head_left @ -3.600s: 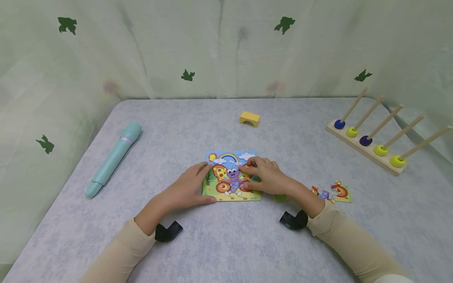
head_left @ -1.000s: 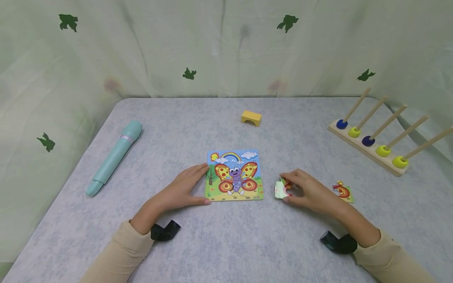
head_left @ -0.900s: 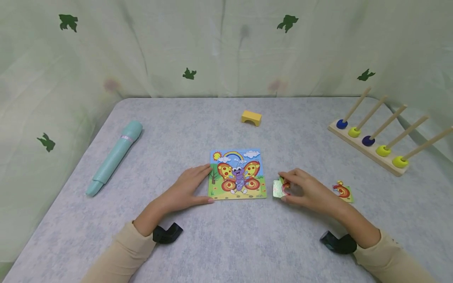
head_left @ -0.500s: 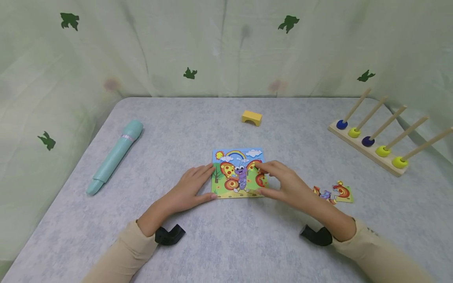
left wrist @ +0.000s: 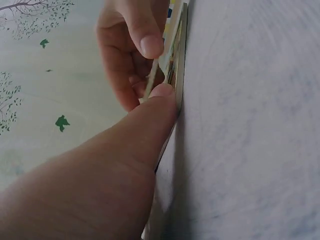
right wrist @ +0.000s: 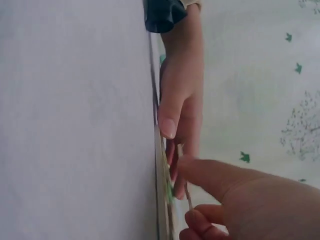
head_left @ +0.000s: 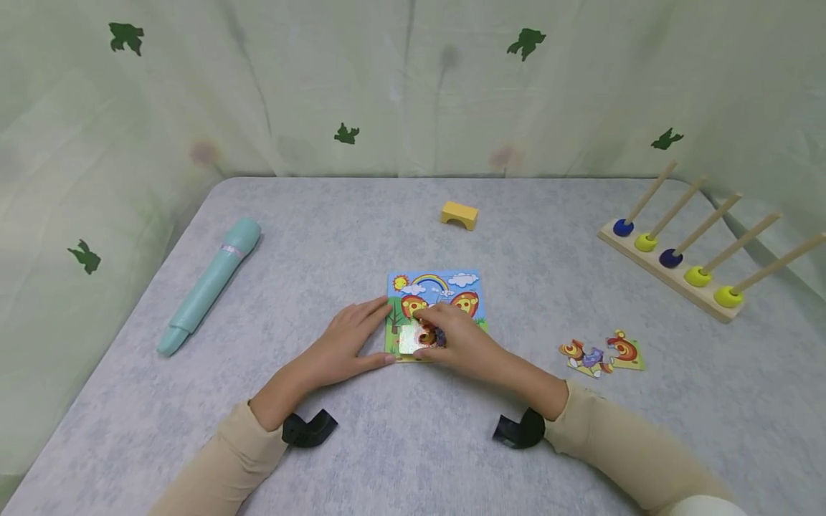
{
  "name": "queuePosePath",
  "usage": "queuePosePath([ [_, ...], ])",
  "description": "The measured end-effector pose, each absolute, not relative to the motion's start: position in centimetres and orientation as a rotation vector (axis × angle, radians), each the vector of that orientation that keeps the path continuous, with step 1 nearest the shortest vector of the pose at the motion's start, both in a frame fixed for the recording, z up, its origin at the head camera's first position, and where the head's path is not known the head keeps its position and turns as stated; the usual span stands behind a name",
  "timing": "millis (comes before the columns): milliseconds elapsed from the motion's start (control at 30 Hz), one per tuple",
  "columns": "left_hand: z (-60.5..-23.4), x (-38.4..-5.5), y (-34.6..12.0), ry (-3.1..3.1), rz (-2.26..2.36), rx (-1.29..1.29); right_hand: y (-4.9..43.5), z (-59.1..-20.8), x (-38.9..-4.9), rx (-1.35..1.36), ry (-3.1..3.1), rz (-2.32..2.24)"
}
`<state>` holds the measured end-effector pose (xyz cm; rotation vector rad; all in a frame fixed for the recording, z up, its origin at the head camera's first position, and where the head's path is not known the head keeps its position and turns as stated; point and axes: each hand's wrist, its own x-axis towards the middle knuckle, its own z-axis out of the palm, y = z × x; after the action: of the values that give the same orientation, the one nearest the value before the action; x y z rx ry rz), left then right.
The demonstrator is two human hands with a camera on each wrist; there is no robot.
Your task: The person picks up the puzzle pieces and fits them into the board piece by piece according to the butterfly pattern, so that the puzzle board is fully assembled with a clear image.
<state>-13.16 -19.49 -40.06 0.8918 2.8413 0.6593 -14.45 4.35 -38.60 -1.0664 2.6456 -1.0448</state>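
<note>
A square butterfly puzzle board (head_left: 463,278) lies at mid-table with a rainbow along its top. My left hand (head_left: 348,340) rests along its left edge, fingers fairly straight and thumb at the lower left corner. Over the board's lower left part, my right hand (head_left: 461,342) pinches a puzzle piece (head_left: 411,340) between thumb and fingers. In the right wrist view this thin piece (right wrist: 188,192) is raised off the board. The right hand covers much of the butterfly's body. Two more puzzle pieces, one with feet (head_left: 590,358) and one with a red swirl (head_left: 624,351), lie to the right.
A teal, microphone-shaped case (head_left: 209,290) lies at the left. A yellow arch block (head_left: 459,215) sits behind the board. At the right back stands a wooden peg rack (head_left: 684,279) with blue and yellow beads. Pale cloth (head_left: 400,86) hangs behind the table.
My right hand picked up a piece to the right of the board and carried it left over the board's lower left. The board shifted slightly right with my left hand.
</note>
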Motion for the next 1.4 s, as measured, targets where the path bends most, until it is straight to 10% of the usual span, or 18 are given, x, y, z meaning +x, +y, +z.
queuePosePath([
  [1400,-39.6,-13.6,-20.1,2.778,0.794,1.167,5.4,-37.5,-15.8,-1.066,2.497,-0.873],
])
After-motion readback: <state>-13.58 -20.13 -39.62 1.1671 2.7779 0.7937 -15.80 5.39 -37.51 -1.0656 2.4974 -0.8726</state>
